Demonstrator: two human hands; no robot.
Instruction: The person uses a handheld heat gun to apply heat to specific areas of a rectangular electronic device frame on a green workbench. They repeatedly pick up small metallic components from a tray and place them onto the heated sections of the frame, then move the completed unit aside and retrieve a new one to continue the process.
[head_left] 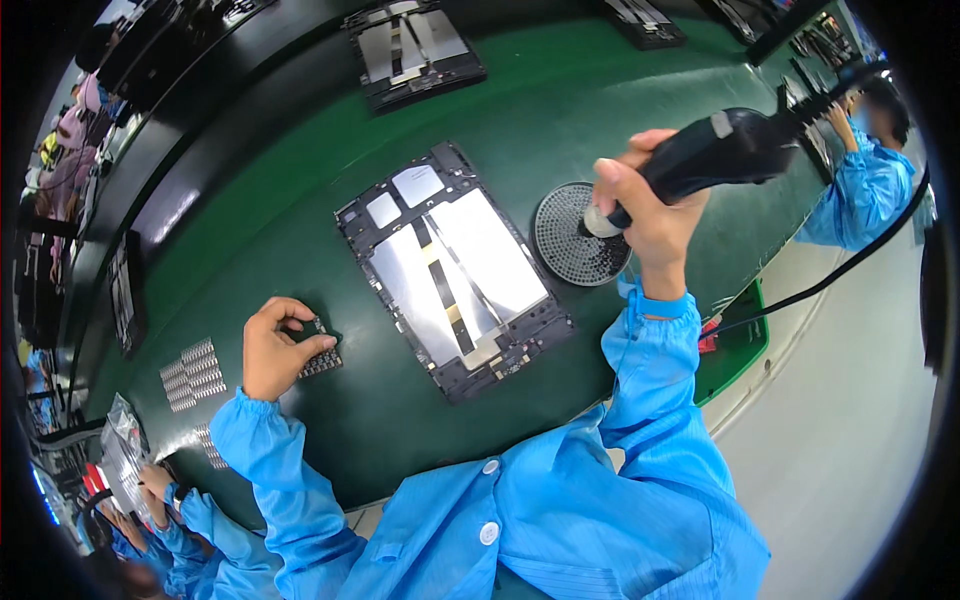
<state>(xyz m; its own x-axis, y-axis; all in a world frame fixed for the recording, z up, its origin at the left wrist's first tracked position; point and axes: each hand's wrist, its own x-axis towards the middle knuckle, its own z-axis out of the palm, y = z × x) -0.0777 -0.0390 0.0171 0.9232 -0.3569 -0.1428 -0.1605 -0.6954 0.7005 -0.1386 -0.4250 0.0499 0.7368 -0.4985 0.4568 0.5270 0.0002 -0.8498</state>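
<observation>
My right hand [660, 230] is wrapped round a black corded electric screwdriver [720, 155]. Its pale nose end points down over a round grey perforated screw tray [562, 245]; whether the tip touches a screw is too small to tell. Left of the tray, an opened tablet [405, 290] lies on the green table, its silver battery panels and dark ribbon cables exposed. My left hand [272, 350] pinches a small metal part [319, 325] between thumb and fingers. Just under those fingertips sits a small block of similar parts [322, 363], partly hidden.
More small metal parts [193, 375] lie in rows at the left. Another opened tablet [415, 50] rests at the far side. A green bin [735, 345] stands by the right table edge, below a black cable [850, 262]. Co-workers in blue sleeves [865, 195] sit at both sides.
</observation>
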